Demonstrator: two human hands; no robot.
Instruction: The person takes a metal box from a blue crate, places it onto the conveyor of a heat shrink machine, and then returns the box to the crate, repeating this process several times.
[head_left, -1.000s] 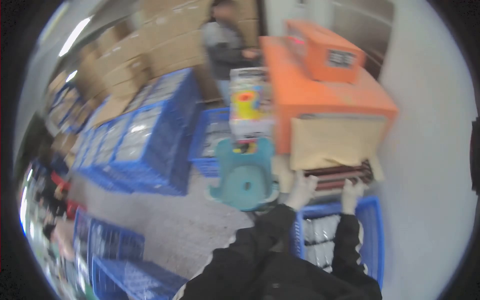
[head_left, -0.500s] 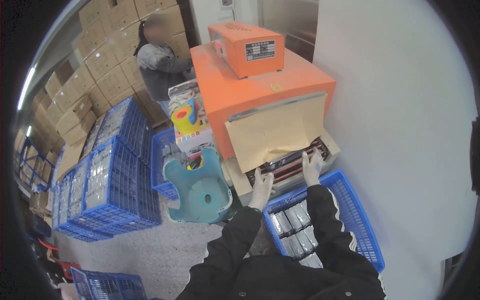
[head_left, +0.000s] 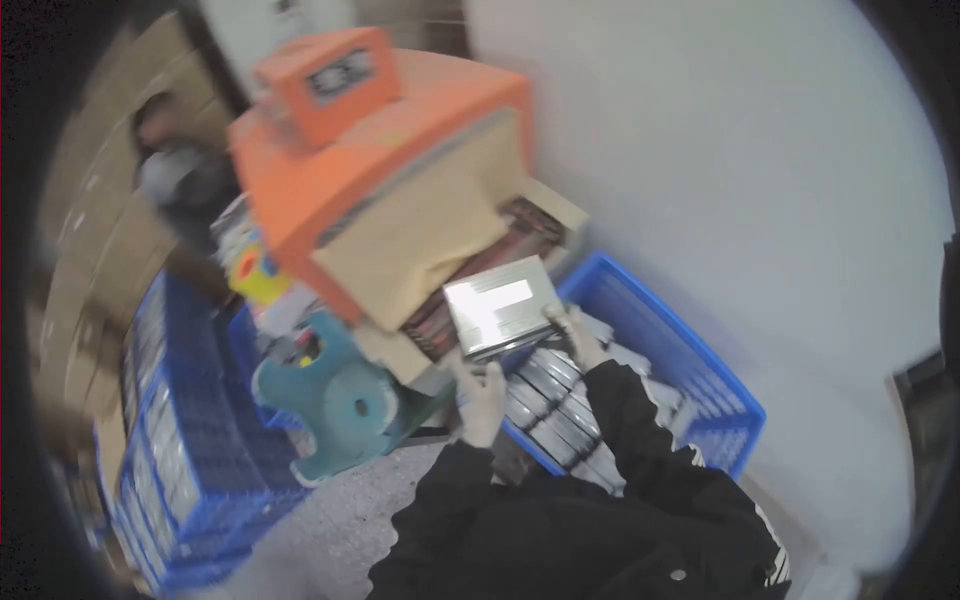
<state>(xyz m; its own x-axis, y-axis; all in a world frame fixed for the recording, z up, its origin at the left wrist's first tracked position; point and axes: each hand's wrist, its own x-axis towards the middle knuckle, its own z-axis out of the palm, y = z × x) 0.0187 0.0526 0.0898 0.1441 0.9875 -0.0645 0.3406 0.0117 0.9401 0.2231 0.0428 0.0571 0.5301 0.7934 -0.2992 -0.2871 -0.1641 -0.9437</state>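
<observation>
A flat, shiny silver box (head_left: 500, 308), seemingly film-wrapped, is held between my two gloved hands in front of the orange machine (head_left: 400, 130). My left hand (head_left: 480, 400) grips its near left edge, fingers partly smeared by motion. On the right edge is my right hand (head_left: 577, 338), closed on the box. Behind the box, the machine's dark reddish rollers (head_left: 530, 232) show under a hanging tan sheet (head_left: 410, 235). Below my hands stands a blue plastic crate (head_left: 665, 330) with rows of similar silver wrapped boxes (head_left: 550, 395).
A teal plastic stool (head_left: 340, 400) stands left of the machine, near a yellow tape dispenser (head_left: 257, 275). Stacked blue crates (head_left: 210, 440) and cardboard boxes (head_left: 110, 230) fill the left side. Another person (head_left: 185, 180) stands behind the machine. A white wall (head_left: 700, 170) bounds the right.
Both hands have drawn back from the machine's mouth and now hold the silver box above the rollers' near edge. The whole view has swung, shifting the machine left.
</observation>
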